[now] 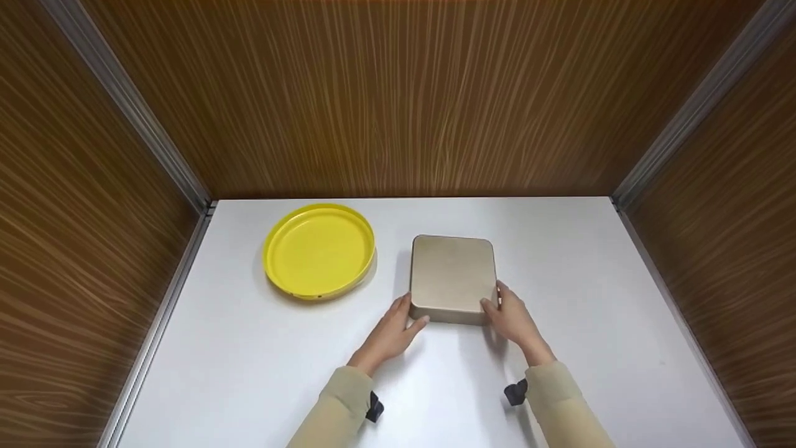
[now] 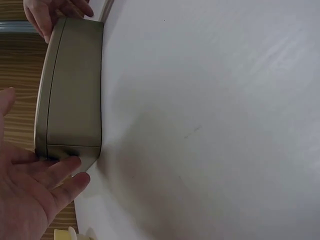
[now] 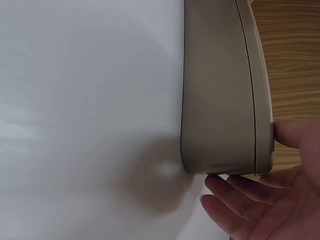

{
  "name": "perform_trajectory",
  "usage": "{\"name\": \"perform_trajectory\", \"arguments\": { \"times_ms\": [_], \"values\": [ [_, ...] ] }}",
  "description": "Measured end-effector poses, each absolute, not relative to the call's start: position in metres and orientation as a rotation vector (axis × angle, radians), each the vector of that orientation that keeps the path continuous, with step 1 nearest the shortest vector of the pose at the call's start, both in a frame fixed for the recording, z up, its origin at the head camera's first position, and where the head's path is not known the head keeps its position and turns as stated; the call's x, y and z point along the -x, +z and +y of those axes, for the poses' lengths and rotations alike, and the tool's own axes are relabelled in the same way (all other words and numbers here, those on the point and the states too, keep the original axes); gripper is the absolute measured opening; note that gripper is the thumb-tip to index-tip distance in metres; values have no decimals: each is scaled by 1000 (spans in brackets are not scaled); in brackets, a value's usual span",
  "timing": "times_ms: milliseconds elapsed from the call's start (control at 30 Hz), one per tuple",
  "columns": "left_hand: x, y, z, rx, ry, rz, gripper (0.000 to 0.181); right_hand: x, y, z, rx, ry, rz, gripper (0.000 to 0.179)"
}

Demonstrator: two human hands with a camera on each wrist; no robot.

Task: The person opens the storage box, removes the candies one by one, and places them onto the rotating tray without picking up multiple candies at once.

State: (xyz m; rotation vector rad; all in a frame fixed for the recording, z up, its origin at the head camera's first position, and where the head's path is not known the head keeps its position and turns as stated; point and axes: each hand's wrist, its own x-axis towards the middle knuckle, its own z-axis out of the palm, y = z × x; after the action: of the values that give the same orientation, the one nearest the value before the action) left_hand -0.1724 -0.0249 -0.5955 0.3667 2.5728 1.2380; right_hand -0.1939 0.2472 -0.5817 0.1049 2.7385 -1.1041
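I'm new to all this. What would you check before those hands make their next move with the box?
1. Left hand contact: ok; its fingers touch the left side of the square, beige metallic box.
2. Left thumb on the box: not ok, if a full grip is wanted; the left wrist view shows it apart.
3. Right hand hold: ok; thumb at the top edge, fingers against the right side.
4. Lid seated: ok; the seam looks even.
5. Clearance from the round, yellow, rimmed dish: ok; a gap shows.
6. Box contents: cannot tell; the lid is on.
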Motion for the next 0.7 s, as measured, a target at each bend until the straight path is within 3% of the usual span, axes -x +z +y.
{"name": "perform_trajectory", "arguments": {
  "times_ms": [700],
  "values": [
    [153,-593,-61,-246,1433,2554,69,176,-575,217,10,-1002,2709,67]
  ]
}}
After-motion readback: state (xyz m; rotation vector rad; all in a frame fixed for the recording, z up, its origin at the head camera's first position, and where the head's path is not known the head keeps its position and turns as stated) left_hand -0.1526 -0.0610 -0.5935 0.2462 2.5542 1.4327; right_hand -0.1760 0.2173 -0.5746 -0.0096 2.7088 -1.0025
